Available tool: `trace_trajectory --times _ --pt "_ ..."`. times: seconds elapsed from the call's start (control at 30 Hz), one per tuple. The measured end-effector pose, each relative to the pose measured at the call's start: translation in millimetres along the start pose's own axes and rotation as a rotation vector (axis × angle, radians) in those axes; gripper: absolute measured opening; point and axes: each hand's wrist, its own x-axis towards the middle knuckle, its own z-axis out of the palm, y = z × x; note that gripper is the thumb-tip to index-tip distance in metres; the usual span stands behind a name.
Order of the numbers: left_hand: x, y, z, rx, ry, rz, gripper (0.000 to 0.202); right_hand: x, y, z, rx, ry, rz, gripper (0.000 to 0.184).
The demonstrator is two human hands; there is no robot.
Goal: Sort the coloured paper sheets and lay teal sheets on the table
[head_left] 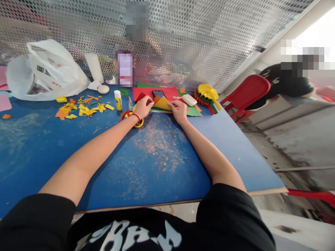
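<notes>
My left hand (143,107) has its fingers pinched together at the left edge of a yellow and orange sheet of paper (162,104). On the other side, my right hand (179,110) pinches the sheet's right corner. The sheet is tilted up over a stack of coloured paper, with a red sheet (170,91) on top and green edges showing. A dark phone (158,93) lies just behind it. Scissors with red and yellow handles (138,122) lie beneath my left wrist. A glue stick (118,100) stands upright to their left.
Yellow and orange paper scraps (86,110) litter the blue table (104,181) at left, before a white plastic bag (52,73). A second phone (125,69) leans on the perforated metal screen. Right are a white mouse-shaped object (189,100), a folded-paper rosette (207,94) and a seated person (285,83).
</notes>
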Motion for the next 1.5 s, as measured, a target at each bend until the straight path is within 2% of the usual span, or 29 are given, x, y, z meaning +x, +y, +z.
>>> trace_trajectory --times 0.17,0.27,0.3,0.37,0.47,0.53,0.63,0.73,0.87,0.97,1.17,1.33,1.5 --pt "0 -4 -5.2 -0.09 -0.038 0.063 0.027 -1 -3 -3 -0.006 0.042 0.017 0.024" --pt "0 -6 -7.8 -0.085 -0.063 0.094 0.039 -7 -9 -6 -0.158 0.146 -0.061 0.025" --pt "1 -7 -9.2 -0.048 -0.069 0.102 0.042 -9 -11 -6 -0.247 0.145 -0.105 0.027" --pt "2 -11 -12.9 0.078 -0.088 0.111 0.046 -13 -15 -5 -0.412 0.052 -0.188 0.031" --pt "3 -16 -20.3 0.246 -0.127 0.107 0.036 -17 -19 1 -0.514 -0.094 -0.242 0.035" --pt "3 -17 -25.9 0.29 -0.144 0.11 0.027 -17 -20 4 -0.509 -0.115 -0.259 0.035" --pt "2 -13 -32.6 0.346 -0.149 0.116 0.016 -16 -19 5 -0.396 -0.228 -0.412 0.038" --pt "0 -7 -35.4 0.374 -0.133 0.067 0.016 -12 -18 6 -0.235 -0.318 -0.527 0.043" --pt "-1 -2 -35.5 0.399 -0.138 0.045 0.014 -2 -17 7 -0.344 -0.322 -0.529 0.049" --pt "-1 -2 -35.0 0.404 -0.15 0.048 0.012 8 -17 7 -0.416 -0.362 -0.548 0.042" --pt "-3 -4 -32.7 0.39 -0.173 0.048 0.003 20 -14 9 -0.414 -0.333 -0.566 0.037" --pt "-4 -8 -31.1 0.384 -0.151 0.072 0.031 21 -8 11 -0.363 -0.295 -0.589 0.036" --pt "-3 -10 -30.6 0.409 -0.138 0.097 0.028 21 0 13 -0.31 -0.279 -0.601 0.034"
